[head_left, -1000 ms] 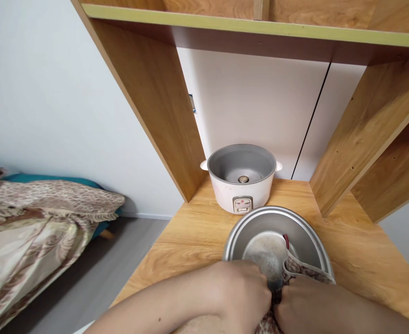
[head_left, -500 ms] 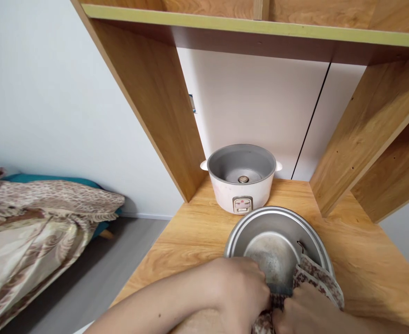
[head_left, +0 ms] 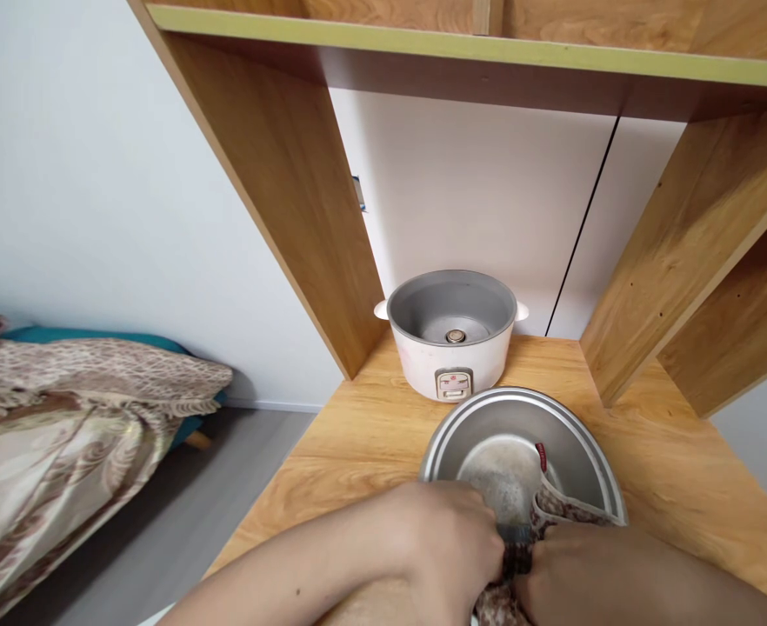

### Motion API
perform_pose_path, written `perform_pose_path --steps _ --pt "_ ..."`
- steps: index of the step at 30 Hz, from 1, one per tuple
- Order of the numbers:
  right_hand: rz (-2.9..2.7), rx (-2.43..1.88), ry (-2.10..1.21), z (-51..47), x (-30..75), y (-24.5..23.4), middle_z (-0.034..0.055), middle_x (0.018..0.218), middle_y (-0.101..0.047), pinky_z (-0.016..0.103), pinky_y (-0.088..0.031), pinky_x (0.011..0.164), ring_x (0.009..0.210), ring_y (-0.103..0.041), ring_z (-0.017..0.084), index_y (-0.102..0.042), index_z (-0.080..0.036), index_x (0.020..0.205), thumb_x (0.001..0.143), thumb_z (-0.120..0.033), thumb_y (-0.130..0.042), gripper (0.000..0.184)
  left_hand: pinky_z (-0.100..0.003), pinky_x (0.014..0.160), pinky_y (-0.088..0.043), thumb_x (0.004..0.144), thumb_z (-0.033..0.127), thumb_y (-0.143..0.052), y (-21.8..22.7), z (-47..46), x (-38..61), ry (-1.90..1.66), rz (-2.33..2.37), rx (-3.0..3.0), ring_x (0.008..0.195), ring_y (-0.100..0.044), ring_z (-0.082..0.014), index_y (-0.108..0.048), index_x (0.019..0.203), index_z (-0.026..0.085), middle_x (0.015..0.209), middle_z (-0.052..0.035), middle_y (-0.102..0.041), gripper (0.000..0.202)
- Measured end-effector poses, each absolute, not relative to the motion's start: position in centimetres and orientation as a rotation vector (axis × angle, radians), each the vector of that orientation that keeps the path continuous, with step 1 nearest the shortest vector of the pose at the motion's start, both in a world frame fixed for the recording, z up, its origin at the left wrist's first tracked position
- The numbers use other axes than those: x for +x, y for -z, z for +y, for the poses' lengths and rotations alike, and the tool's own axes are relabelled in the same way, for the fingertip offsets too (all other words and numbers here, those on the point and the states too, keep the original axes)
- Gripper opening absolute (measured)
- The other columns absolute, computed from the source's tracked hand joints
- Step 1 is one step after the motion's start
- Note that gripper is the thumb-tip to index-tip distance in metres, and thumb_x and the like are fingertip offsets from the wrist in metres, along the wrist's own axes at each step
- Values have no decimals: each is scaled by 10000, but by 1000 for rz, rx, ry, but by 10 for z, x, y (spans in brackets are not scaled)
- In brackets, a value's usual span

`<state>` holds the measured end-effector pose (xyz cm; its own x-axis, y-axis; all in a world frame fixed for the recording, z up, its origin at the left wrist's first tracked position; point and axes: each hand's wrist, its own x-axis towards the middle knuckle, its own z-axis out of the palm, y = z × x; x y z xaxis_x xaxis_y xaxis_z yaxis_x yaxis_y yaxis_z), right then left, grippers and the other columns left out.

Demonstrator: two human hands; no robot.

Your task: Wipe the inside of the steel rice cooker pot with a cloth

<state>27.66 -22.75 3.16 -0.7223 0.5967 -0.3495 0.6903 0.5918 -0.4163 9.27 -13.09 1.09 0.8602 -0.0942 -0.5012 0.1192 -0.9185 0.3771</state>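
A round metal rice cooker pot [head_left: 576, 435] is on the wooden table in front of me, its inside facing me. My left hand [head_left: 455, 543] is closed at the near left of its rim, with the knuckles over the inside; the fingertips are hidden. My right hand [head_left: 570, 565] grips a brown-and-white patterned cloth [head_left: 556, 506] at the near right of the pot. One part of the cloth, with a small red tag, stands up inside the pot, and another part bunches between my two hands.
Behind the pot stands a white rice cooker body [head_left: 416, 356], without a lid, its grey inside showing. Wooden uprights [head_left: 292, 200] flank it, and a shelf [head_left: 475, 52] runs overhead. Left of the table [head_left: 337, 435], a patterned cover [head_left: 83, 435] drapes over teal furniture.
My right hand has shifted slightly, its forearm now higher in view. The cloth's upper part has moved left inside the pot, and its red tag now shows. My left hand stays put.
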Motion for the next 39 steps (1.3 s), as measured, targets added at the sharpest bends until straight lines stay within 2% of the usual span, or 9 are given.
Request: perform_pose_path --steps 3,5,11,15,18,22,28,36,39 --pt "2677 948 699 -226 273 -34 69 1015 -868 325 -438 626 784 -729 208 -806 -206 996 1063 -337 -633 227 -380 427 -369 556 478 -858 -13 -131 92 719 29 2632 338 -358 -173 -297 420 280 331 33 -356 611" --pt "2689 900 624 -226 269 -37 66 1000 -865 333 -402 587 750 -706 194 -792 -186 982 1078 -327 -631 234 -382 442 -382 573 474 -853 -19 -131 93 735 30 2633 356 -376 -176 -315 443 279 364 27 -429 587" --pt "2703 951 544 -232 265 -38 -11 751 -775 347 -270 474 531 -511 154 -694 -209 827 1082 -364 -628 306 -380 520 -440 605 443 -833 -36 -131 96 835 4 2664 453 -486 -200 -432 544 271 530 -18 -650 441" --pt "2686 1028 700 -232 268 -33 19 872 -827 313 -353 537 657 -651 164 -716 -215 869 1069 -321 -627 243 -393 580 -482 621 442 -815 -39 -131 97 879 8 2668 508 -568 -235 -613 601 263 581 -32 -696 270" --pt "2681 1082 794 -231 271 -30 39 947 -847 294 -418 622 786 -717 182 -745 -222 903 1057 -297 -634 204 -382 568 -469 626 439 -821 -40 -131 98 901 7 2662 500 -547 -221 -612 614 255 597 -35 -706 279" --pt "2701 995 717 -231 270 -29 50 925 -840 320 -380 601 754 -691 180 -737 -207 883 1067 -292 -636 227 -375 552 -459 644 440 -815 -41 -131 98 901 1 2667 482 -508 -204 -612 607 245 612 -38 -719 284" --pt "2666 964 682 -231 265 -34 62 959 -843 360 -322 535 711 -662 181 -741 -183 956 1103 -352 -596 268 -371 534 -452 658 440 -826 -42 -131 98 912 -38 2678 482 -501 -204 -739 722 215 654 -48 -752 250" --pt "2627 1133 916 -232 275 -30 76 1047 -858 309 -490 708 857 -750 220 -800 -222 1012 1079 -344 -593 249 -371 544 -461 649 449 -838 -42 -132 98 923 7 2669 482 -512 -201 -650 609 243 602 -31 -713 283" --pt "2656 1039 867 -231 273 -28 74 945 -842 310 -494 735 846 -741 225 -803 -223 967 1083 -334 -601 258 -368 541 -462 662 441 -841 -45 -132 100 944 -2 2677 489 -523 -200 -657 620 234 633 -42 -738 280"
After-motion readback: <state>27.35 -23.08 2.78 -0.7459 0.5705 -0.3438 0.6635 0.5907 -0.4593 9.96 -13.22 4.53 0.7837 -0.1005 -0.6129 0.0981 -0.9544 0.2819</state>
